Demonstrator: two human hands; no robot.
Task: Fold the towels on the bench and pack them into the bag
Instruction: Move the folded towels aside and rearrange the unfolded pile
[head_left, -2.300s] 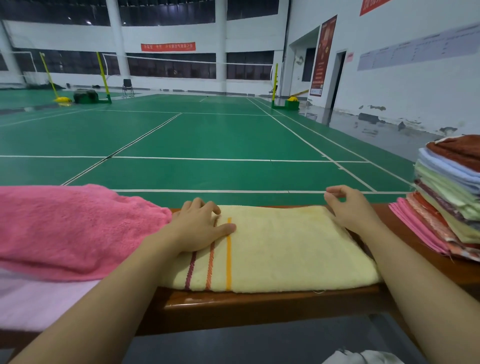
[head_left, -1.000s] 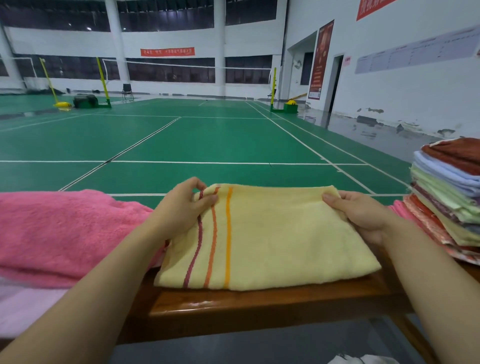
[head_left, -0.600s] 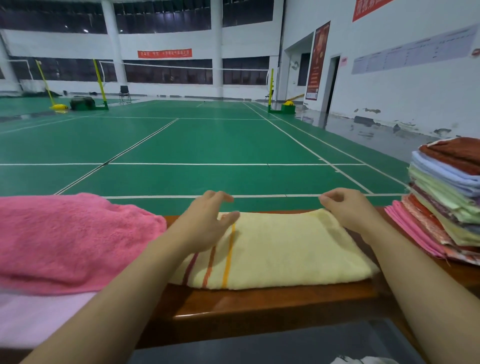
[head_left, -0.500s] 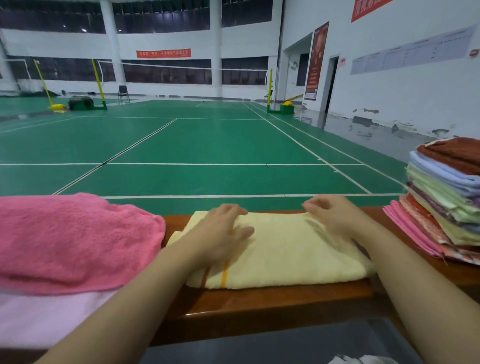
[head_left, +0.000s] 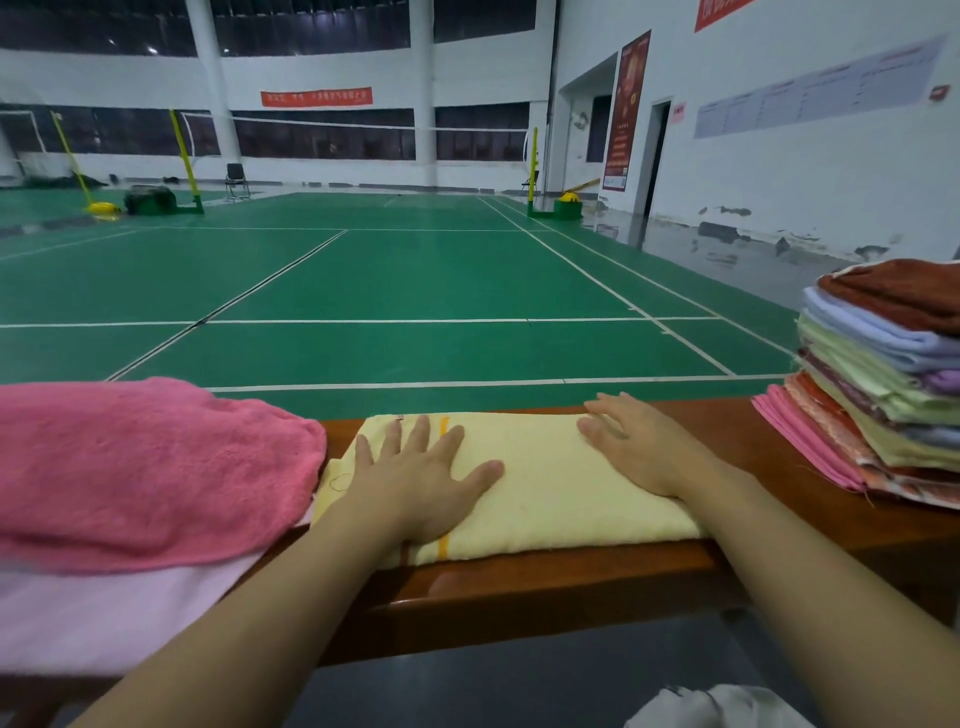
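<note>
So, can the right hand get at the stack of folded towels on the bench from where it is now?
Probably yes. The right hand lies flat on the yellow towel, and only bare bench separates it from the stack of folded towels.

- The yellow towel (head_left: 550, 483) now lies folded narrower under both palms; about a second ago both hands were pinching its far edge and holding that edge up
- The left hand (head_left: 415, 478) no longer grips; its fingers are spread flat on the towel's striped end, hiding the darker stripes that showed beside it before
- The right hand (head_left: 631, 447) has let go too and presses flat on the other end
</note>
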